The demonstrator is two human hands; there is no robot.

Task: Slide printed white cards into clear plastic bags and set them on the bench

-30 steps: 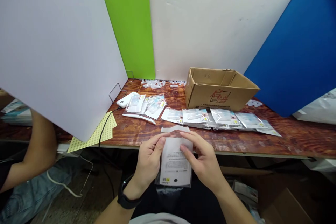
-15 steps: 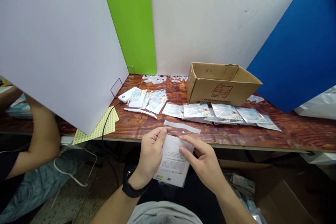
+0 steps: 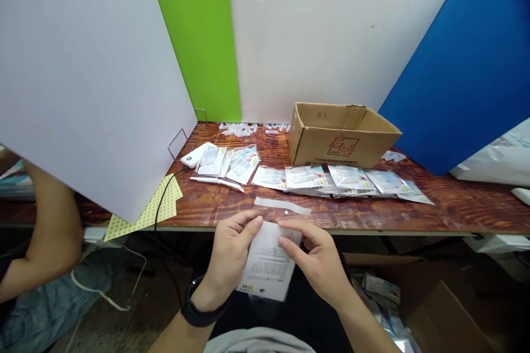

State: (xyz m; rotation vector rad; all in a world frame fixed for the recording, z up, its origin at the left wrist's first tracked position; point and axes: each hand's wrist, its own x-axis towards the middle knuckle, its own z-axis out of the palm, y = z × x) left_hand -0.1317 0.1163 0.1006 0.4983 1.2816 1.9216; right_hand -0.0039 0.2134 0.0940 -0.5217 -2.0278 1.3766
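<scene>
A clear plastic bag with a white printed card (image 3: 271,265) inside hangs between my hands at the table's front edge. My left hand (image 3: 235,251) pinches its upper left side, thumb on top. On the upper right side, my right hand (image 3: 314,253) grips the bag between thumb and forefinger. The bag's open flap, with a white strip (image 3: 282,205) along its end, points away from me over the wood. Beyond it lie a row of packed bags (image 3: 306,177) and a smaller group of packed bags (image 3: 244,164) to the left.
A cardboard box (image 3: 343,146) stands at the table's back, with small white pieces (image 3: 238,130) to its left. Yellow sticker sheets (image 3: 151,209), a black cable and a white device (image 3: 199,155) are at left. A person's arm (image 3: 56,220) shows far left. An open carton (image 3: 434,309) sits below right.
The view has shifted slightly, so the table items appear a little further left. Both hands keep hold of the bag, and its card appears slightly lower.
</scene>
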